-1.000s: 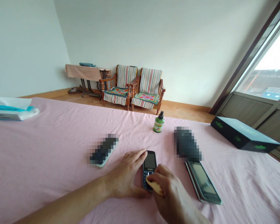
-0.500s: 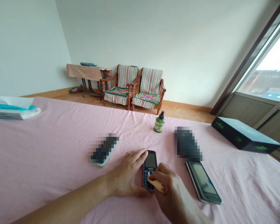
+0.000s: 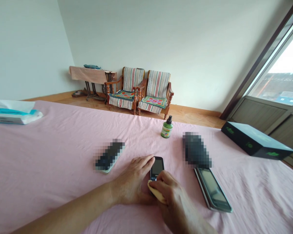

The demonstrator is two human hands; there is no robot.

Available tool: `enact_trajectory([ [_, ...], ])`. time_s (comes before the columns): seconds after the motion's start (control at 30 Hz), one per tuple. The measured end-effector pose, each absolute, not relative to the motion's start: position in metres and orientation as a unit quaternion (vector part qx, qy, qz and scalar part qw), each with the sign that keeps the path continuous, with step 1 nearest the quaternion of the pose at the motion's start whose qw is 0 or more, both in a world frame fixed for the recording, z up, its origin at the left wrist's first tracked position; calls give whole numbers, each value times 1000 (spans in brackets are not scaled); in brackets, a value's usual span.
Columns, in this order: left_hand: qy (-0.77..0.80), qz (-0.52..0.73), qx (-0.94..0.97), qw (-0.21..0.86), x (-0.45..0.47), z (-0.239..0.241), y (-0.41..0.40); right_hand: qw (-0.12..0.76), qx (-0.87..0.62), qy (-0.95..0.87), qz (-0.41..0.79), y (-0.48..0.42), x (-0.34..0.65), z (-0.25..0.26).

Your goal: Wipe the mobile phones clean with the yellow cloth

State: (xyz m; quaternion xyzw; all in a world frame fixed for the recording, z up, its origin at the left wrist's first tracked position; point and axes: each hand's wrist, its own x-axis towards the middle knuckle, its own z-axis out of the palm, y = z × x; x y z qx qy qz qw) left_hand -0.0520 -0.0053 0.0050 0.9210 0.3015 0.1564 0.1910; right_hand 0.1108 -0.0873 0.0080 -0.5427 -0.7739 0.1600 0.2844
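The small black phone (image 3: pixel 157 165) is held along its left side by the left hand (image 3: pixel 132 181); its near part is covered by the yellow cloth (image 3: pixel 157 194) pinched in the right hand (image 3: pixel 173 192).

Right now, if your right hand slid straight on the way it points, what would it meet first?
Most likely the left hand, at the edge of the phone over which the right hand grips a yellow item; depth is hard to judge.
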Motion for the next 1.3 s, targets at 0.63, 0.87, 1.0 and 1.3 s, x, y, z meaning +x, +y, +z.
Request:
enact_trajectory([
  [0.63, 317, 116, 921, 194, -53, 10, -5, 306, -565, -736, 215, -89, 136, 14],
  [0.87, 309, 132, 922, 192, -54, 4, -4, 326, -550, -744, 194, -81, 147, 10],
  [1.0, 309, 129, 921, 197, -55, 3, -4, 307, -529, -766, 196, -82, 149, 16],
  [1.3, 307, 128, 922, 198, -55, 4, -4, 293, -526, -768, 221, -83, 147, 23],
])
